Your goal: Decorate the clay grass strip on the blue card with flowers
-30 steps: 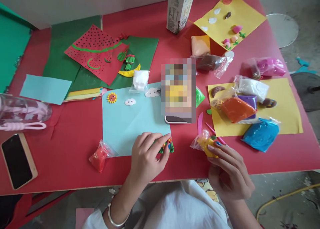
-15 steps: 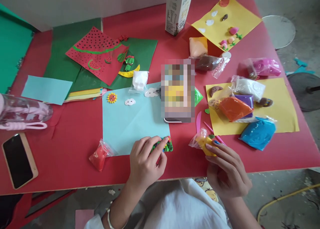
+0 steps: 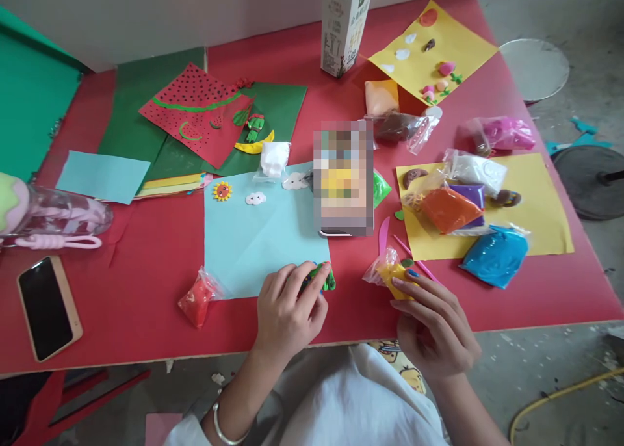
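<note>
Red tabletop (image 3: 146,316), wall (image 3: 253,10) behind, floor (image 3: 550,348) below; at its front, right fingers (image 3: 416,290) clamp yellow packet (image 3: 390,275), left fingers (image 3: 312,288) touch clay (image 3: 331,279), grip unclear.

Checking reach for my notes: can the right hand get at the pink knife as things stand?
Probably yes: the pink knife lies just beyond the yellow clay bag that the right hand touches. The knife's upper part looks uncovered, though the bag's plastic crowds its lower end.
</note>
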`<action>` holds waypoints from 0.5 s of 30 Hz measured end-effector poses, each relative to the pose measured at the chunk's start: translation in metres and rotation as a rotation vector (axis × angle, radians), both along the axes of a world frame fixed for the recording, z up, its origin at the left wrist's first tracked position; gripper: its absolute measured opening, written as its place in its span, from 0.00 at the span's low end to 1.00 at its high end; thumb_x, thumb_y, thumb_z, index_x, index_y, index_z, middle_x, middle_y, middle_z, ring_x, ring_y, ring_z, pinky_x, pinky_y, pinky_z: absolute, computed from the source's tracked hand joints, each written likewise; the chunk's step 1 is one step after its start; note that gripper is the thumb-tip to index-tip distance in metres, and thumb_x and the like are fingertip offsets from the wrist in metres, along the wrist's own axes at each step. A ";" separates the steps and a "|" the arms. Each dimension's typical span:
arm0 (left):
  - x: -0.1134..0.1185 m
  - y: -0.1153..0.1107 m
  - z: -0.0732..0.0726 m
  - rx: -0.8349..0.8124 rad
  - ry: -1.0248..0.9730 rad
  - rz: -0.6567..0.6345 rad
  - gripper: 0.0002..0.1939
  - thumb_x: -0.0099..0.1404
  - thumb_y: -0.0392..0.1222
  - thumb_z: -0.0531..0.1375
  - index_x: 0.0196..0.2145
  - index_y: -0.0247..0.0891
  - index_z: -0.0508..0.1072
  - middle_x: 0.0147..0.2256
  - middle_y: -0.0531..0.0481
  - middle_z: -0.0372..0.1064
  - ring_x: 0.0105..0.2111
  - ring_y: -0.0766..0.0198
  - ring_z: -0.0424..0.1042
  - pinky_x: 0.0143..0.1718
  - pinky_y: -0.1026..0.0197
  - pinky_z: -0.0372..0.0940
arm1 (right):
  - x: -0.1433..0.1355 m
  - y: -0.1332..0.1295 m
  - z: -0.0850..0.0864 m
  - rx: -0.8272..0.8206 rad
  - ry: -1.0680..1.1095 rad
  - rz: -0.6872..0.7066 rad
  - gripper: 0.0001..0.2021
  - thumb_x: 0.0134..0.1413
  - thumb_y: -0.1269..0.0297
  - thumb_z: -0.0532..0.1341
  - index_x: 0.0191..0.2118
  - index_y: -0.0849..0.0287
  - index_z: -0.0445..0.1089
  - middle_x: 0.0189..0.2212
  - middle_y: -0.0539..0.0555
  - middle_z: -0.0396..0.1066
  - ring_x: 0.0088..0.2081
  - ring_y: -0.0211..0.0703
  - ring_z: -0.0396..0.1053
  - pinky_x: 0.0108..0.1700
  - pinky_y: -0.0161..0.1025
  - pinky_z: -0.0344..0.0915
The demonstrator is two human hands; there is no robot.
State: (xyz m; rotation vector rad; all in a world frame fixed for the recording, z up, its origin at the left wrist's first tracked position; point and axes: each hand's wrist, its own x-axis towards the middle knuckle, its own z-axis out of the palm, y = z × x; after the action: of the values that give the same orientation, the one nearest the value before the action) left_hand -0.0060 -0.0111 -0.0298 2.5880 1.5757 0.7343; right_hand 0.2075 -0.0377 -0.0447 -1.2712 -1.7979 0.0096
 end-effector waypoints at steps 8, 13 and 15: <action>0.001 0.000 0.002 0.001 -0.035 -0.001 0.23 0.57 0.29 0.56 0.49 0.39 0.75 0.39 0.46 0.76 0.37 0.58 0.71 0.40 0.57 0.64 | -0.001 0.002 0.000 -0.002 -0.009 -0.042 0.14 0.49 0.81 0.61 0.40 0.56 0.71 0.39 0.53 0.78 0.44 0.50 0.77 0.42 0.47 0.76; 0.002 -0.001 0.001 0.033 -0.017 0.001 0.23 0.57 0.28 0.56 0.49 0.38 0.76 0.39 0.45 0.76 0.37 0.58 0.71 0.39 0.57 0.64 | -0.003 0.006 0.000 -0.029 -0.026 -0.080 0.15 0.48 0.78 0.66 0.42 0.58 0.70 0.41 0.58 0.76 0.45 0.52 0.75 0.44 0.48 0.75; 0.002 -0.002 0.001 0.051 0.002 0.000 0.23 0.57 0.28 0.56 0.49 0.40 0.76 0.39 0.45 0.76 0.37 0.58 0.72 0.39 0.57 0.64 | -0.004 0.006 -0.001 -0.052 -0.025 -0.082 0.15 0.49 0.78 0.66 0.43 0.57 0.69 0.42 0.57 0.76 0.45 0.51 0.75 0.45 0.48 0.75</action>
State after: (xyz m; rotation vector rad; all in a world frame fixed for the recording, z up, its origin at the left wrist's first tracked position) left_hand -0.0040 -0.0129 -0.0293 2.6247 1.5778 0.7818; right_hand 0.2038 -0.0318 -0.0454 -1.3862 -1.7758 -0.0057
